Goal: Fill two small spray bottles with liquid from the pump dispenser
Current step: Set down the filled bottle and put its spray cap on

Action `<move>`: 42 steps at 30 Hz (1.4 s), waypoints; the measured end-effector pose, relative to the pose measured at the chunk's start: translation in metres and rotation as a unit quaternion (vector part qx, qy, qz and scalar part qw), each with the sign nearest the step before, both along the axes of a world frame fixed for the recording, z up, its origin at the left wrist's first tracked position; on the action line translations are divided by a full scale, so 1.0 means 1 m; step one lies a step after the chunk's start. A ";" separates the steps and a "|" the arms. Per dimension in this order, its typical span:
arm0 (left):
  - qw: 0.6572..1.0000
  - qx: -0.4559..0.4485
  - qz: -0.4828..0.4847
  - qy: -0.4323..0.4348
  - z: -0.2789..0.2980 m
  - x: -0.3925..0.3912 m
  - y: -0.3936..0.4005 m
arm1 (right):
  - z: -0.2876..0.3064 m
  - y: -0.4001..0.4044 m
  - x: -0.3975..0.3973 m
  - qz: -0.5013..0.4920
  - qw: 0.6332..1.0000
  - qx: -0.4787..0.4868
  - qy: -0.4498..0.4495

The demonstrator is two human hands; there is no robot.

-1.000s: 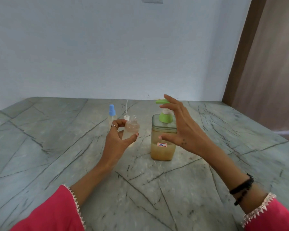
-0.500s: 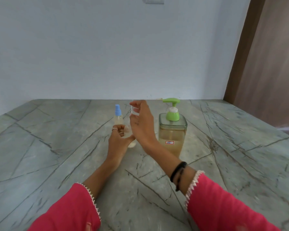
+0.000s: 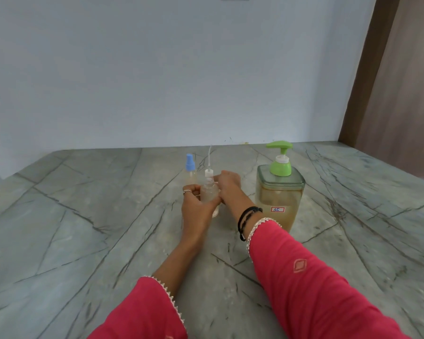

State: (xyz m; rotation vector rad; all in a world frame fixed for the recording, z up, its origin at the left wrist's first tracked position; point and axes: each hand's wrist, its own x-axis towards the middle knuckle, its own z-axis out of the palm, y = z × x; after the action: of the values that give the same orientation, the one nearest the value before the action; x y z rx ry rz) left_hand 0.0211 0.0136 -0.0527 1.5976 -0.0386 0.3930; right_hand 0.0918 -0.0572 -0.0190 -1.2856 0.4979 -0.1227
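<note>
1. Clear plastic is what the left hand (image 3: 198, 207) grips: a small open spray bottle (image 3: 209, 195), fingers curled round its body, held upright just above the stone counter (image 3: 83, 216).
2. Beside it, the right hand (image 3: 227, 183) reaches behind the neck; whether it pinches the white spray head (image 3: 208, 172) cannot be told.
3. That bottle looks light, thin-walled and likely slippery if wet; the mid-body is the safe hold.
4. Its long axis stands vertical, mouth up; the dip tube points up.
5. Just behind stands bottle 2, the blue-capped bottle (image 3: 190, 170); the pump dispenser (image 3: 279, 192) stands to the right, nozzle pointing right.
</note>
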 end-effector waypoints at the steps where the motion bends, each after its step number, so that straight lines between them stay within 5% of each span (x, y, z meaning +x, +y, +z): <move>1: 1.000 -0.002 -0.001 -0.001 0.000 0.000 0.000 | -0.006 0.000 0.002 -0.001 1.000 -0.026 -0.014; 9: 1.000 -0.005 0.005 0.009 -0.002 0.005 0.001 | -0.025 -0.002 0.022 0.066 0.961 -0.253 -0.087; 21: 1.000 -0.006 -0.006 0.008 0.000 0.004 0.001 | -0.016 -0.008 -0.002 0.037 0.976 -0.171 -0.127; 28: 1.000 -0.006 -0.017 0.019 0.001 0.001 0.000 | 0.004 -0.011 -0.058 0.056 0.887 -0.413 -0.201; 32: 0.999 -0.011 -0.027 0.032 0.001 -0.001 -0.002 | 0.022 -0.023 -0.094 0.021 0.837 -0.475 -0.272; 42: 0.999 -0.005 -0.020 0.040 0.004 -0.002 -0.003 | 0.039 -0.056 -0.139 -0.004 0.776 -0.556 -0.297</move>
State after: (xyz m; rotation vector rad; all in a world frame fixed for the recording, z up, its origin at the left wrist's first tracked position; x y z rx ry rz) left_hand 0.0191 0.0111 -0.0487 1.5994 -0.0080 0.2970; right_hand -0.0469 -0.1136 0.0201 -2.2708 -0.2072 -0.9150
